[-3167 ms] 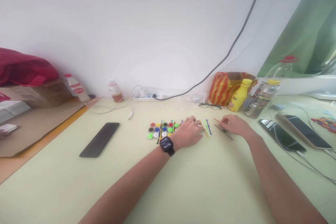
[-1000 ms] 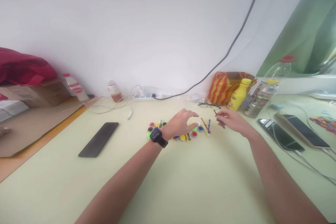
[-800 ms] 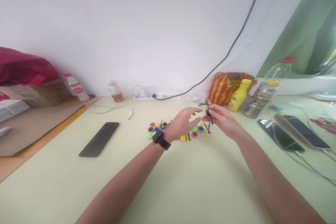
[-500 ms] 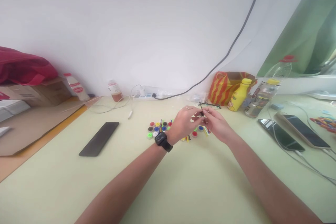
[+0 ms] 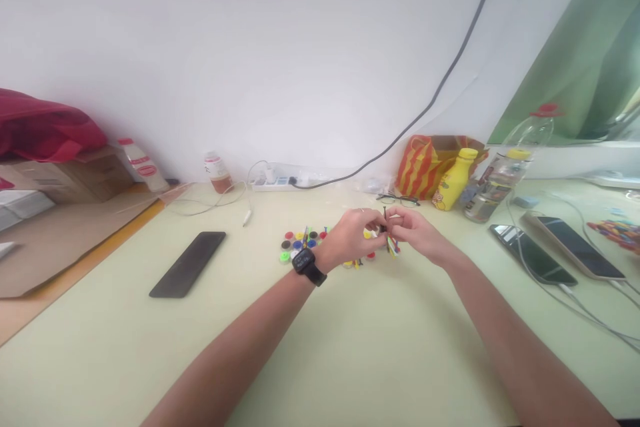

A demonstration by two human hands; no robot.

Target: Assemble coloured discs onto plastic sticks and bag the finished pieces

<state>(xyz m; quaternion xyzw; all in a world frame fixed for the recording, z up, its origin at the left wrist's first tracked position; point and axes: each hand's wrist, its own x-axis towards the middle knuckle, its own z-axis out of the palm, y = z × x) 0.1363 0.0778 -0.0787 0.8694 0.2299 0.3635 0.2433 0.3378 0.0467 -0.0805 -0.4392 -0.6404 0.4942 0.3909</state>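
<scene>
Take the place where your fingertips come together as the centre. At nine o'clock, well apart, a dark slab (image 5: 188,265) lies flat on the pale table (image 5: 350,360). Nearer, also toward nine, the coloured discs (image 5: 298,245) lie in rows, partly covered by your left hand (image 5: 350,235), which has a black watch (image 5: 303,260) at its wrist. Its thumb and fingers bend to a narrow gap around a small black piece (image 5: 383,229); whether they press it, I cannot tell. From there a thin dark stick (image 5: 385,211) points to twelve o'clock. Below, at six o'clock, lie coloured sticks (image 5: 393,250). Your right hand (image 5: 419,235) has its fingertips nearly together, pinching the dark stick from the three o'clock side. At two o'clock stands a yellow bottle (image 5: 454,180).
</scene>
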